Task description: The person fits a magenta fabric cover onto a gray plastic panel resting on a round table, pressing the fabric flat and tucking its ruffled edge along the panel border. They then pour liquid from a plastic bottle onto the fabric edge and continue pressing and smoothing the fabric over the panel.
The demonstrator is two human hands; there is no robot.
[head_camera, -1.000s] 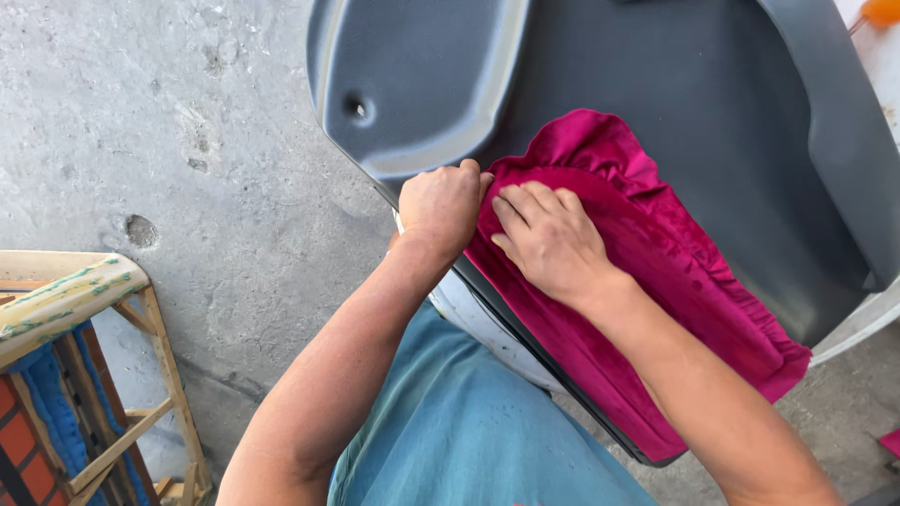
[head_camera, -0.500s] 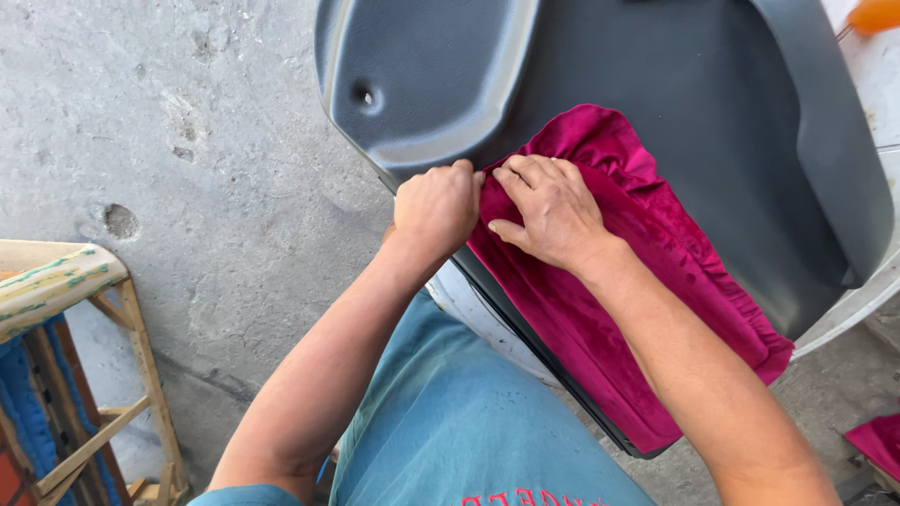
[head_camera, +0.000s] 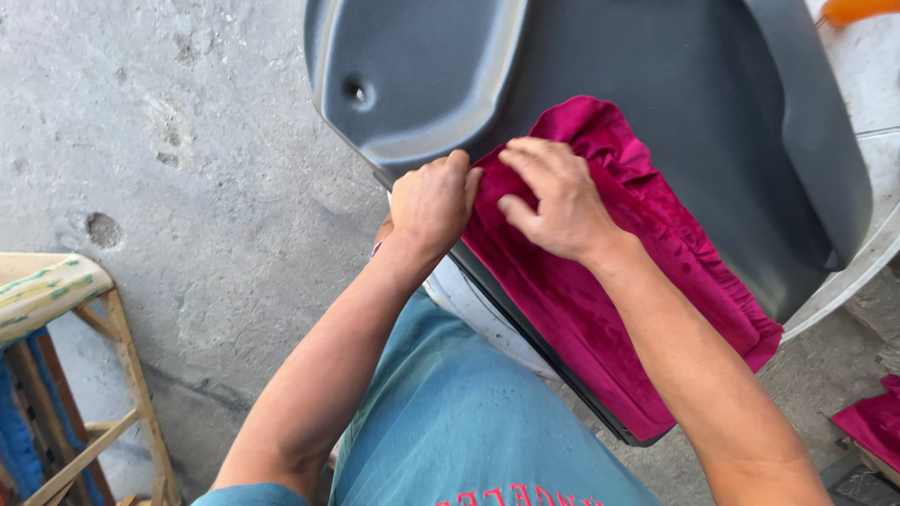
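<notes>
A magenta velvet fabric [head_camera: 647, 272] lies draped over a dark grey moulded plastic panel [head_camera: 656, 84] with a recessed pocket at its upper left. My left hand [head_camera: 433, 199] is closed on the fabric's edge at the panel's near rim. My right hand [head_camera: 553, 197] presses flat on the fabric beside it, fingers bent and pinching the cloth near the left hand. Both hands touch at the fabric's upper left corner.
A wooden stool [head_camera: 66, 356] with a patterned seat stands at the lower left on the concrete floor [head_camera: 187, 141]. Another piece of magenta fabric [head_camera: 872, 422] lies at the lower right. An orange object [head_camera: 858, 9] sits at the top right corner.
Both hands stay at the fabric's corner; the right hand's fingers have curled and pinched closer to the left hand. The view has shifted slightly.
</notes>
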